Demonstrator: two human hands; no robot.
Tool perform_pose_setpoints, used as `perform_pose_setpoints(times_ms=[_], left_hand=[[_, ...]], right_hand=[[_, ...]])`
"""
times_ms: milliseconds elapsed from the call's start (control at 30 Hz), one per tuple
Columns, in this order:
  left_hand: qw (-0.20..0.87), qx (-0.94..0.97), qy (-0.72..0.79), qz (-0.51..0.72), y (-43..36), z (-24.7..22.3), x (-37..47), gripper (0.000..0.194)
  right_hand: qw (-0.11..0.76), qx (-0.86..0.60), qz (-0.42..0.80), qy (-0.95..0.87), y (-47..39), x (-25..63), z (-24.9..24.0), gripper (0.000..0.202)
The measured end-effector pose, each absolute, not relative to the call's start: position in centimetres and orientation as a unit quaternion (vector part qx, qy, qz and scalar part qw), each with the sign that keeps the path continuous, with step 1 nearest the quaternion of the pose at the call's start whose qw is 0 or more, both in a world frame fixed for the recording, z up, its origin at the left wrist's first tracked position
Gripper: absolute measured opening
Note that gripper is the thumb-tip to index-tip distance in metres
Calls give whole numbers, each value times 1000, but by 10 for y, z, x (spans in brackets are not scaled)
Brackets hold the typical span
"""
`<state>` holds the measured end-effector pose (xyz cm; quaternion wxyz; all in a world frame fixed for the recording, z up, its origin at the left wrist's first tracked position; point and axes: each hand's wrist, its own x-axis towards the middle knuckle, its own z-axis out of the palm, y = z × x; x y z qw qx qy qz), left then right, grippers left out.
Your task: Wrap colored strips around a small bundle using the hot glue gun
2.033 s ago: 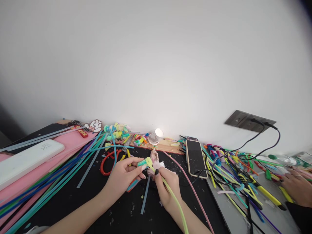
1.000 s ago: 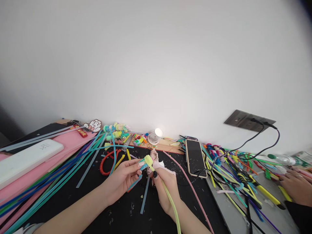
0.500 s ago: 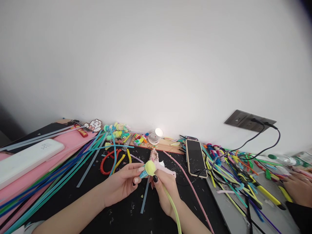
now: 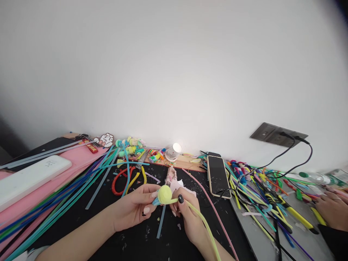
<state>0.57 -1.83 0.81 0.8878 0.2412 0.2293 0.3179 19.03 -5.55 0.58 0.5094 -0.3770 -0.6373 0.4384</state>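
Note:
Over the black table, my left hand pinches a small blue piece topped by a round yellow fuzzy ball. A yellow strand runs from the ball's right side. My right hand pinches that strand a little right of the ball, and its long end trails down over the forearm. Behind the hands lies a pale pink glue gun, its handle partly hidden by my right hand.
Red-handled scissors, a paper cup and a phone lie behind. Long pipe cleaners and a white box are left. Pliers, cables and another person's hand are right.
The yellow ball and my left hand have shifted slightly left and down. My right hand has moved a little right, and a short stretch of yellow strand now shows between hand and ball.

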Motion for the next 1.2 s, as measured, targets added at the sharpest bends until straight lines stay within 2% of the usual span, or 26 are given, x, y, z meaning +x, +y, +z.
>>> perform_pose_setpoints(times_ms=[133,267,400,500,633,700,967,1200], left_hand=[[877,305,221,297,-18,12,6,34],[834,426,235,262,-21,15,9,35],[735,575,256,254,-28,22,15,19],[623,680,291,254,-31,26,15,11],[410,829,286,251,-31,26,12,20],[355,857,275,254,-31,23,10,22],[281,871,301,269,-29,11,9,27],[274,862,320,281,-27,8,8,31]], right_hand=[[535,-364,549,-529,-50,186,2,44],[522,-384,587,-484,-46,185,5,47],[520,-409,574,-483,-43,189,2,46],[529,-429,515,-521,-44,193,-1,39],[519,-463,323,-642,-47,195,3,34],[501,-462,242,-690,-49,196,6,33],[493,-483,150,-708,-50,199,1,22],[503,-483,132,-704,-52,200,-1,19]])
